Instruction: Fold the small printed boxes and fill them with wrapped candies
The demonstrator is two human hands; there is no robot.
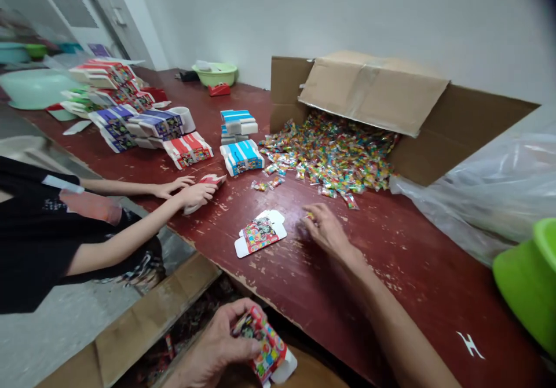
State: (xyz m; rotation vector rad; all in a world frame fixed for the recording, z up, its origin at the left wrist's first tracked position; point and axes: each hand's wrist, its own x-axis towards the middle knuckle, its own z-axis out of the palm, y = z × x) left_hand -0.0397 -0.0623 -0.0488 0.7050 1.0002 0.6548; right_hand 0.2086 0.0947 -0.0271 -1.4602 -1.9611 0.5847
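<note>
My left hand (223, 339) is closed around a small red printed candy box (271, 350), held low in front of the table edge. White flaps stick out at the end of this box. Over the tabletop, my right hand (325, 229) has its fingertips pinched on a small wrapped candy (309, 216), partly covered by the fingers. Between my hands and the co-worker lies a flattened printed box (262, 234) with white flaps. A heap of wrapped candies (330, 150) spills from a large cardboard carton (373, 95) beyond my right hand.
At the left a co-worker's hands (200, 194) touch a red and white box. Bundles of blue boxes (243, 156), red boxes (190, 149) and purple boxes (156, 123) stand on the red table (343, 313). A green tub (530, 284) and clear plastic (482, 191) flank the right side. An open carton (143, 318) sits below the edge.
</note>
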